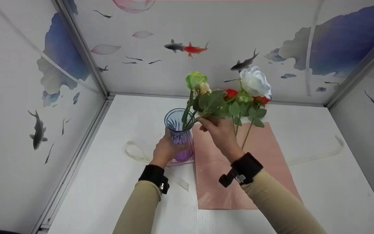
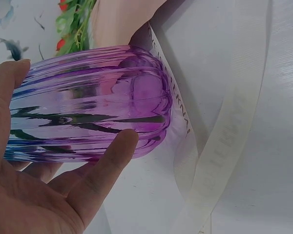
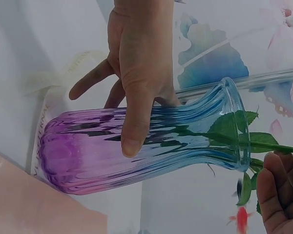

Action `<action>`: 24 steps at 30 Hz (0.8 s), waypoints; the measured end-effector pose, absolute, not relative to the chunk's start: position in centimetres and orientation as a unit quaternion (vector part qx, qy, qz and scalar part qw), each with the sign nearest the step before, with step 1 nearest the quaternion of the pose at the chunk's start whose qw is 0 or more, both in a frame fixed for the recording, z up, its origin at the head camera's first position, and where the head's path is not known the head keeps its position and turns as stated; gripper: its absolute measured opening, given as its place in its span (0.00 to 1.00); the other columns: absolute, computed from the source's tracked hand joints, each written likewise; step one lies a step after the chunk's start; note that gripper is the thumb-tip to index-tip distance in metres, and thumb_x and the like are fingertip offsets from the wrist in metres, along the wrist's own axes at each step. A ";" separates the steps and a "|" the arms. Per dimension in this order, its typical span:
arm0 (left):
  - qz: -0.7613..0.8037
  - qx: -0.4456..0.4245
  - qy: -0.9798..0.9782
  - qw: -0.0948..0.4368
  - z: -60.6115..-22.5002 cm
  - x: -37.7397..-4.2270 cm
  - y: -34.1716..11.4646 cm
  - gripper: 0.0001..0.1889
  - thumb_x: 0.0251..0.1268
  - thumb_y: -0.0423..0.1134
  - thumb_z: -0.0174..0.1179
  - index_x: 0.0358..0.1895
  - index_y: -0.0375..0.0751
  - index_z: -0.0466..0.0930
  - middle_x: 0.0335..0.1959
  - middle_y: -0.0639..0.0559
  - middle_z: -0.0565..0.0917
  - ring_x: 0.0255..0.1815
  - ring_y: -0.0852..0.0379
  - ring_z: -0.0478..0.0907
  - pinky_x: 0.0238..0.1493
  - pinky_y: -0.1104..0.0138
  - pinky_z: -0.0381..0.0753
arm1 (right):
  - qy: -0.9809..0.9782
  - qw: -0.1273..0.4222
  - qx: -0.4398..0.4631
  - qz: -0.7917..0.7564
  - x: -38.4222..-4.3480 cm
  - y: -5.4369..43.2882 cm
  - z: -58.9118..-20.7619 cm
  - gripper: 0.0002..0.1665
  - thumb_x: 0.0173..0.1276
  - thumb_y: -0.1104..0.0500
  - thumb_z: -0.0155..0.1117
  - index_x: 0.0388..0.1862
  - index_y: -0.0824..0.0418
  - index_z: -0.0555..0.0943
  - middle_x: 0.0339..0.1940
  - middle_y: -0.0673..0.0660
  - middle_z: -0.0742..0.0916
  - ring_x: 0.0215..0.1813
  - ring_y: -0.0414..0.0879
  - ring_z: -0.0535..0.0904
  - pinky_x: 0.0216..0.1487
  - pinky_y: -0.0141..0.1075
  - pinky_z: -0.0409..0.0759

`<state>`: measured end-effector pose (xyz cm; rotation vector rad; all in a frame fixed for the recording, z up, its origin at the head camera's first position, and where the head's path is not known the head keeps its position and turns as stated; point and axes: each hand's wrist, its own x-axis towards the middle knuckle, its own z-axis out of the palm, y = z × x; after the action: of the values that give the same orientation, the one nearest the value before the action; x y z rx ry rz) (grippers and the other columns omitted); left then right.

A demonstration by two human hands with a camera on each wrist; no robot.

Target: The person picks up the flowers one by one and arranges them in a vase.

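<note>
A ribbed glass vase (image 1: 182, 139), blue at the flared mouth and purple at the base, stands upright on the table. My left hand (image 1: 169, 148) grips its side, thumb on one face and fingers on the other, also plain in the left wrist view with the vase's purple base (image 2: 146, 92). Stems of a green rose (image 1: 196, 79) and a cream flower (image 1: 204, 87) run down into the mouth. Just right of the rim, my right hand (image 1: 221, 133) pinches a leafy stem (image 3: 268, 145) with curled fingers; leaves cover part of its fingertips.
A pink paper sheet (image 1: 229, 191) lies right of the vase. Over its far end are a white rose (image 1: 255, 83) and red flowers (image 1: 230, 94) with leafy stems. A pale lettered ribbon (image 2: 219, 156) runs by the vase base; more ribbon (image 1: 320, 156) lies at right. Printed walls enclose the table.
</note>
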<state>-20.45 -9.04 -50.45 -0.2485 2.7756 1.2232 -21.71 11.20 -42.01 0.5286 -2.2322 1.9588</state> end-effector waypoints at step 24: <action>0.406 -0.074 0.909 0.053 -50.9 -20.7 -9.2 0.54 0.56 0.54 0.75 0.79 0.44 0.50 0.69 0.39 0.77 0.66 0.39 0.78 0.64 0.44 0.77 | -0.803 0.132 0.192 0.548 -21.9 9.3 -43.4 0.21 0.72 0.57 0.69 0.59 0.64 0.79 0.45 0.56 0.90 0.49 0.49 0.88 0.54 0.48 0.84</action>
<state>-20.65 -9.15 -50.87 -0.2254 2.7655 1.2335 -21.88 9.34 -43.41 0.5566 -2.3305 1.5910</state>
